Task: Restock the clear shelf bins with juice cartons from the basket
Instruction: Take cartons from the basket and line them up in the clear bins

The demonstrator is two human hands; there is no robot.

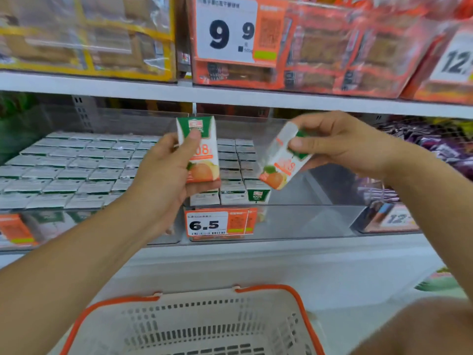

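Note:
My left hand holds an upright juice carton, white and green with an orange fruit picture, in front of the middle clear bin. My right hand grips a second juice carton, tilted with its top to the upper right, above that bin's bare right half. Rows of cartons fill the bin's left part. The left clear bin is packed with cartons. The beige basket with orange handles sits below, near the bottom edge; its inside is mostly out of view.
A price tag reading 6.5 hangs on the middle bin's front. A white shelf above carries orange and yellow biscuit packs with a 9.9 tag. Purple packets lie in a bin at the right.

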